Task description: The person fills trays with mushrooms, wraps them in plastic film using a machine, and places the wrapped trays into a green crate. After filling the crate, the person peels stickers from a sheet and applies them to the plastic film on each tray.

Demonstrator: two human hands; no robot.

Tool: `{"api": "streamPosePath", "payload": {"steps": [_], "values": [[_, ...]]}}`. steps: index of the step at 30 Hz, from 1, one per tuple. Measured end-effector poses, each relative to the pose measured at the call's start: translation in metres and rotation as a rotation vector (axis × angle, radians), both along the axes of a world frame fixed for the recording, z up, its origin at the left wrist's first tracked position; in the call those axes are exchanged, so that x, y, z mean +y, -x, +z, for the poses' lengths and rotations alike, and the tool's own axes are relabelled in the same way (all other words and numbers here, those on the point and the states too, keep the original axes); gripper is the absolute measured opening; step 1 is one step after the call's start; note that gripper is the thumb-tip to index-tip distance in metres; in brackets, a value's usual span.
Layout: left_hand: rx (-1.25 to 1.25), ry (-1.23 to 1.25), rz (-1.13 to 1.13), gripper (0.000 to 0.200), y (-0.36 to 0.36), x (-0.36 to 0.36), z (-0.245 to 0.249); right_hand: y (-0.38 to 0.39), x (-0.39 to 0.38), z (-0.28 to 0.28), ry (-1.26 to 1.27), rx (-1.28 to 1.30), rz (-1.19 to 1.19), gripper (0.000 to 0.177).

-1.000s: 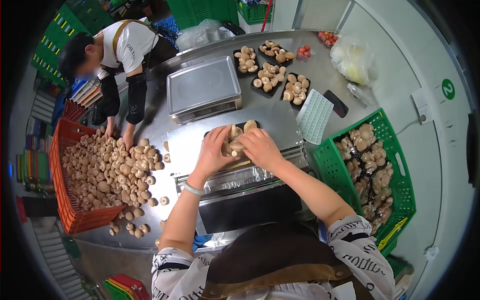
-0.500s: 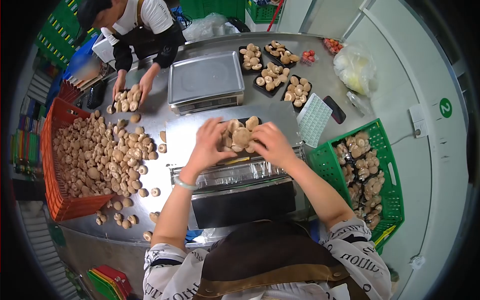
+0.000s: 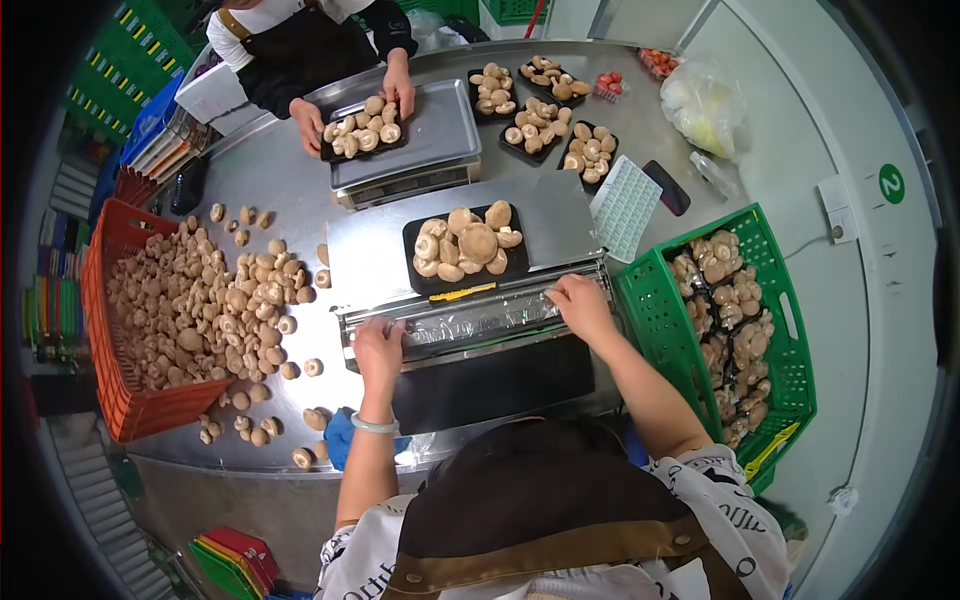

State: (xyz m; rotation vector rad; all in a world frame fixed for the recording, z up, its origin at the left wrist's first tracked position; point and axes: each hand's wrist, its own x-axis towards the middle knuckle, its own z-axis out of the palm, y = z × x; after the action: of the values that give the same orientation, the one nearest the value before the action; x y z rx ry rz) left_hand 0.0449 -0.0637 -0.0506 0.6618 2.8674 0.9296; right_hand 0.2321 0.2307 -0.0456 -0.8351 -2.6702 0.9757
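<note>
A black tray (image 3: 428, 281) of mushrooms (image 3: 478, 241) sits on the metal plate of the wrapping machine (image 3: 360, 240), in front of me. Clear cling film (image 3: 480, 318) stretches across the machine's front. At the film's left end, my left hand (image 3: 379, 350) is closed with its fingertips on the edge. My right hand (image 3: 584, 308) pinches the film's right end. Between tray and film lies a yellow strip (image 3: 462, 293). Neither hand touches the tray.
A co-worker's hands (image 3: 398, 88) hold another mushroom tray (image 3: 365, 152) on the scale (image 3: 450, 125). An orange crate (image 3: 160, 412) spills mushrooms at left. A green crate (image 3: 797, 350) with packed mushrooms stands right. Several filled trays (image 3: 540, 130), a label sheet (image 3: 628, 208) and a phone (image 3: 667, 188) lie behind.
My hands have left the mushrooms and moved down to the film, spreading apart. The co-worker's tray has gone from the table onto the scale.
</note>
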Motion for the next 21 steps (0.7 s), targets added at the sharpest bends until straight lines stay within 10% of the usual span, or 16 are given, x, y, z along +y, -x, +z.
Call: {"api": "streamPosePath", "payload": {"steps": [4, 6, 8, 13, 21], "values": [[-0.875, -0.479, -0.236, 0.023, 0.037, -0.020, 0.063, -0.025, 0.032, 0.047, 0.947, 0.212, 0.012, 0.024], [-1.120, -0.701, -0.246, 0.023, 0.056, -0.010, 0.121, -0.025, 0.054, 0.115, 1.546, 1.009, 0.141, 0.030], [-1.165, -0.887, -0.290, 0.024, 0.070, 0.011, 0.125, -0.007, 0.076, 0.162, 1.394, 1.305, 0.200, 0.023], [-1.168, -0.904, -0.227, 0.024, 0.079, 0.039, 0.108, 0.039, 0.062, 0.130, 0.386, 0.340, 0.012, 0.020], [-1.119, -0.955, -0.186, 0.026, 0.076, 0.029, 0.099, 0.028, -0.033, 0.048, -0.221, 0.068, 0.172, 0.043]]}}
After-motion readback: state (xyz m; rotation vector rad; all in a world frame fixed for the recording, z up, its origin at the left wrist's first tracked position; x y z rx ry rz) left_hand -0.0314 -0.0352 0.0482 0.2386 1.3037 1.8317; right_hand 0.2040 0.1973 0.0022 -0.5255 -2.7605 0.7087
